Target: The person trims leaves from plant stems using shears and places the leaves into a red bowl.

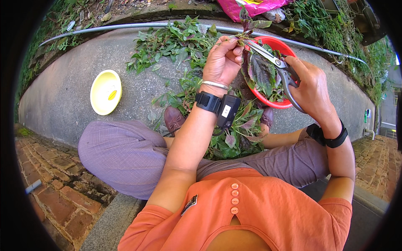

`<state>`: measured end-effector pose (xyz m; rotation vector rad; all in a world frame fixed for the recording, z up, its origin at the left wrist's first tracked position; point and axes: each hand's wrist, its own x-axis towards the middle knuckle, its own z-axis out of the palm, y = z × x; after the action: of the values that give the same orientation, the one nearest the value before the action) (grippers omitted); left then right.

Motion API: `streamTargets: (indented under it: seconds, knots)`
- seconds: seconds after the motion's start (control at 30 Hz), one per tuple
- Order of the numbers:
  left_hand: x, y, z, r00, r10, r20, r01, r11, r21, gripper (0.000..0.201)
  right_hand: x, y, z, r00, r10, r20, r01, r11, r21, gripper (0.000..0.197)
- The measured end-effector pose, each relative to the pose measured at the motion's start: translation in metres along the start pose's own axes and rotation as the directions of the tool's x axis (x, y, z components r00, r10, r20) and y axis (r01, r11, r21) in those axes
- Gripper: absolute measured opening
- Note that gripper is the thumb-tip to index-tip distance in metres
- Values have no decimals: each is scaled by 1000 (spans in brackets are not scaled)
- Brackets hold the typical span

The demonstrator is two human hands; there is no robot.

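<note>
My left hand [225, 60] pinches a sprig of amaranth greens [248, 26] with purple-green leaves, held up near the far edge of a red basin [252, 88]. In my right hand [310, 83] is a pair of scissors [276, 61], its fingers wrapped round the dark handles. The scissors' blades point up and left, their tips at the sprig's stem beside my left fingertips. Whether the blades touch the stem I cannot tell. Cut purple and green leaves [264, 73] lie in the basin below the blades.
A heap of leafy greens [176, 46] spreads over the concrete ahead, and more greens [234, 140] lie between my shoes. To the left stands a yellow bowl [95, 93] with a small yellow piece inside. A grey pipe [125, 26] and a pink bag [251, 7] are at the far side.
</note>
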<state>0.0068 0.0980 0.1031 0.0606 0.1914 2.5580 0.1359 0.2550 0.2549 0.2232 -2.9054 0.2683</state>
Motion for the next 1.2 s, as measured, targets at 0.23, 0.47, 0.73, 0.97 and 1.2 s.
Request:
streamTargets:
  seconds: [0.23,0.47,0.73,0.97,1.2]
  knots:
    - [1,-1,-2,998,8,56,-4,998,-66,2,-1,3,2,999,-30,-16,29,999,-28,42]
    - [-2,0,8,998,10,67,-11,1000,3,7,-1,0,2,1000,5,-4,-5,1000,-7,41]
    - [-1,0,9,997,28,78,-28,1000,-5,9,-1,-1,0,999,7,34,-6,1000,-24,38]
    - [0,0,8,996,15,86,-14,1000,-11,9,-2,1,3,999,23,40,-23,1000,18,36]
    - [1,-23,11,997,-63,44,67,991,-119,11,-21,7,4,985,159,70,-169,971,169,32]
